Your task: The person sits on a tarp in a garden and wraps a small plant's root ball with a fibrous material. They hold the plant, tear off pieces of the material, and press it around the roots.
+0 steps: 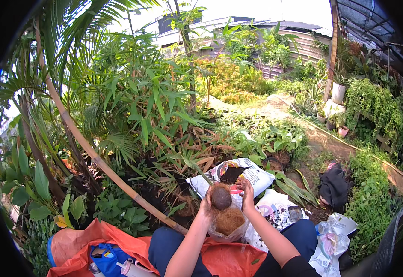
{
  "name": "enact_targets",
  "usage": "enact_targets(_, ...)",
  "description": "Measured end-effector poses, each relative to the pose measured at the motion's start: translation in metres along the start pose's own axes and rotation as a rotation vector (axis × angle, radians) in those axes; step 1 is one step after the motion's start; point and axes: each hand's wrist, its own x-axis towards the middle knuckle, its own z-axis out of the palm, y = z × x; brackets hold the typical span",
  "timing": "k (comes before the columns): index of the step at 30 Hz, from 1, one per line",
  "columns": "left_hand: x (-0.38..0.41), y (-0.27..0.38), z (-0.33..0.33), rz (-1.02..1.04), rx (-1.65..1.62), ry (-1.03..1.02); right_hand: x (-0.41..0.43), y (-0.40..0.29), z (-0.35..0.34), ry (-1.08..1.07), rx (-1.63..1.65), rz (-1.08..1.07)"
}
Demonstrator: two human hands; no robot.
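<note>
My left hand [207,203] grips the left side of a round brown coconut shell [221,198] with fibre at its rim; a green plant stem [201,171] rises behind it to the upper left. My right hand [247,194] is raised just right of the shell with fingers apart, holding nothing that I can see. Below both hands, a clear plastic bag [237,233] holds brown coconut fibre [228,221]. Beyond them lies a white printed sack [262,178], torn at the top, with dark soil [233,174] showing inside.
An orange tarp [232,258] lies under my legs, with a blue bag [113,259] and a pink tumbler [135,269] at left. A long curved bamboo pole [108,169] crosses the left side. Right are a soil-strewn white sheet [274,207], cut long leaves [293,190] and black cloth [333,187].
</note>
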Motion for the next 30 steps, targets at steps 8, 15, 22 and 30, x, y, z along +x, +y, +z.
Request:
enact_targets(8, 0.004, -0.007, -0.015, -0.013, 0.089, 0.160, -0.029, -0.001, 0.029, -0.414, 0.044, 0.012)
enact_targets(15, 0.008, 0.012, -0.025, 0.066, -0.106, 0.131, -0.022, -0.020, 0.024, -0.470, 0.030, 0.037)
enact_targets(22, 0.011, 0.011, -0.033, 0.077, -0.069, 0.100, -0.034, -0.011, 0.026, -0.555, -0.508, -0.370)
enact_targets(30, 0.003, -0.005, -0.012, 0.034, 0.046, 0.132, -0.034, 0.002, 0.030, -0.284, -0.055, 0.072)
